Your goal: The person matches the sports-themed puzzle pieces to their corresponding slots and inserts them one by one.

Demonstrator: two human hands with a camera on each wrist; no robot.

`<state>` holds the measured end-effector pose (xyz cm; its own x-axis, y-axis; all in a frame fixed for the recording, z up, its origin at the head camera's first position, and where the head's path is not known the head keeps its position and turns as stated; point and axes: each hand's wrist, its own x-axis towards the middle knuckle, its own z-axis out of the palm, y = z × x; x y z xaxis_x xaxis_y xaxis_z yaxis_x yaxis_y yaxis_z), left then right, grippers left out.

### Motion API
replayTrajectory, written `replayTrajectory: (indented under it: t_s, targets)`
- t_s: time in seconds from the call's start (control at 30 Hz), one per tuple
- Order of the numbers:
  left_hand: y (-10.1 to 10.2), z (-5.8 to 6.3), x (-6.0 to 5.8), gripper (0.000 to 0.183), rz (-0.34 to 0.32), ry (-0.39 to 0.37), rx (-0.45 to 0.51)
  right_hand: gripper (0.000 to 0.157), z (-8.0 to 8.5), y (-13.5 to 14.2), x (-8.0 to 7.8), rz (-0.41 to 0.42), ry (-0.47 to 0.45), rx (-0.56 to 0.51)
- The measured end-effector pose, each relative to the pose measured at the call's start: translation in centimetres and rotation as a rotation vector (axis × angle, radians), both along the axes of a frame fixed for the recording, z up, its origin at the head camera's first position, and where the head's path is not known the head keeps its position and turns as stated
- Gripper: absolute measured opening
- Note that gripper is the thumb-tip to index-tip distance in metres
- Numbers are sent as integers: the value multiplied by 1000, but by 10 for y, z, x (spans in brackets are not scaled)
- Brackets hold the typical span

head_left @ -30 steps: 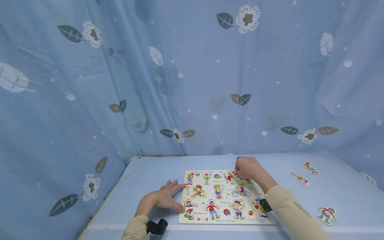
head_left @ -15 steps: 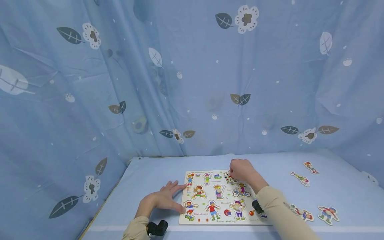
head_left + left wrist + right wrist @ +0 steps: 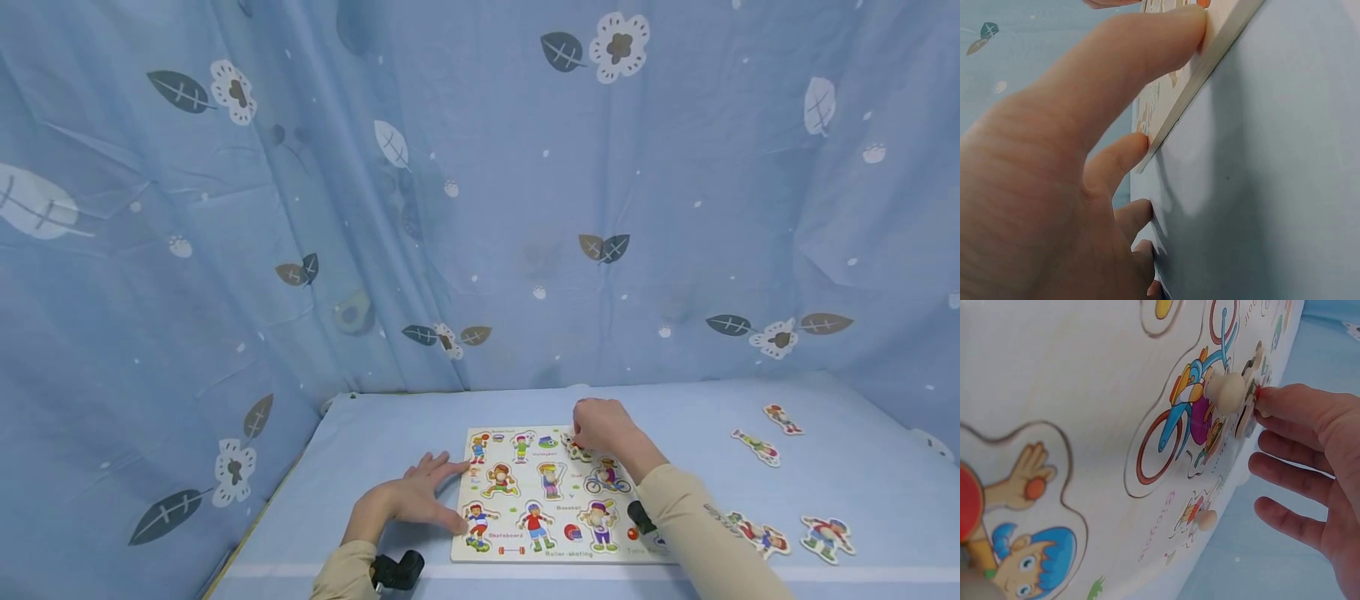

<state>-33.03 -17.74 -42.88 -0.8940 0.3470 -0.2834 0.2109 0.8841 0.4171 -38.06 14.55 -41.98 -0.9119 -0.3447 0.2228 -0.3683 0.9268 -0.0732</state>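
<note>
A white wooden puzzle board point(image 3: 528, 483) printed with children playing sports lies on the table. My left hand point(image 3: 412, 497) is spread at its left edge; in the left wrist view the thumb point(image 3: 1172, 37) rests on the board and the index fingertip meets its edge. At the upper right of the board, the thumb and index finger of my right hand point(image 3: 606, 425) pinch a puzzle piece point(image 3: 1246, 422) by its small knob, other fingers extended. The piece sits over a printed figure there, partly hidden by the hand. Close by is the knobbed cyclist piece point(image 3: 1175, 428).
Several loose figure pieces lie on the blue cloth to the right, among them a skinny one point(image 3: 756, 447) and one in a blue cap point(image 3: 827, 538). My right sleeve point(image 3: 705, 533) covers the board's lower right corner. A patterned blue curtain point(image 3: 480, 208) hangs behind.
My right hand has moved left with the pinched piece, over the printed figure that showed before. The sleeve's shift uncovers another loose piece at lower right. My left hand stays put.
</note>
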Motion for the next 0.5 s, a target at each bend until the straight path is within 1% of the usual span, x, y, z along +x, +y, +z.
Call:
replayTrajectory:
  t_s: [0.13, 0.33, 0.5]
  targets:
    - [1, 0, 1, 96, -3, -2, 2, 26, 0, 0, 1, -6, -13, -16]
    - [2, 2, 1, 98, -7, -15, 8, 24, -1, -1, 1, -28, -61, -38]
    - [-1, 0, -1, 95, -29, 4, 3, 24, -1, -4, 1, -30, -79, -57]
